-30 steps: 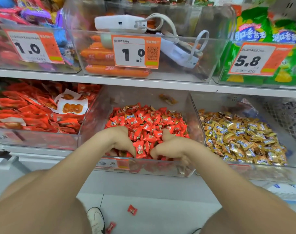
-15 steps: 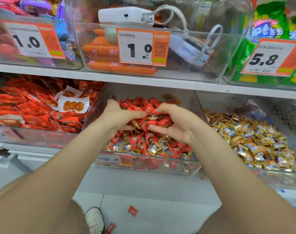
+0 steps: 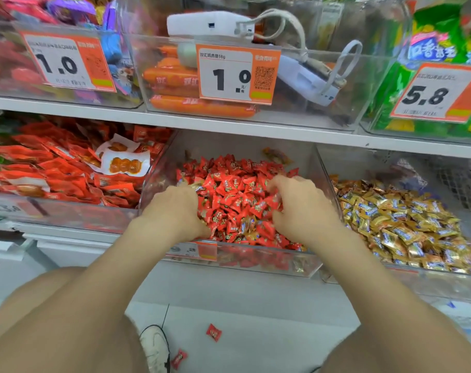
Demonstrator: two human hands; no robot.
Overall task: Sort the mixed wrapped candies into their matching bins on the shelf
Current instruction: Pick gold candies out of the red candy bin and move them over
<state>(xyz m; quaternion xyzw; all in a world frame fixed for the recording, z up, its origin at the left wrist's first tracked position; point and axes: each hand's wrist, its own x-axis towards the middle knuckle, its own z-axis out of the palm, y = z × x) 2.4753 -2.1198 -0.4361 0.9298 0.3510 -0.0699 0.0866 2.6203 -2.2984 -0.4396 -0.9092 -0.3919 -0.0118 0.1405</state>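
A clear middle bin (image 3: 256, 261) on the lower shelf holds a heap of red wrapped candies (image 3: 237, 189), with a few gold wrapped candies (image 3: 245, 224) mixed in near its front. Both my hands are inside this bin. My left hand (image 3: 175, 211) is on the left side of the heap, its fingers curled down into the red candies. My right hand (image 3: 301, 208) is on the right side, fingers bent round candies. The fingertips of both are buried. The bin to the right holds only gold candies (image 3: 403, 224).
A bin of flat red snack packets (image 3: 54, 170) stands to the left. On the upper shelf, bins with price tags hold orange sausages (image 3: 199, 106) and green bags (image 3: 438, 49). Two red candies (image 3: 213, 332) lie on the floor by a white shoe (image 3: 155, 348).
Both hands had lifted a heap of red candies toward the back, baring gold ones beneath. Now they have come down and apart, and red candies cover the pile again.
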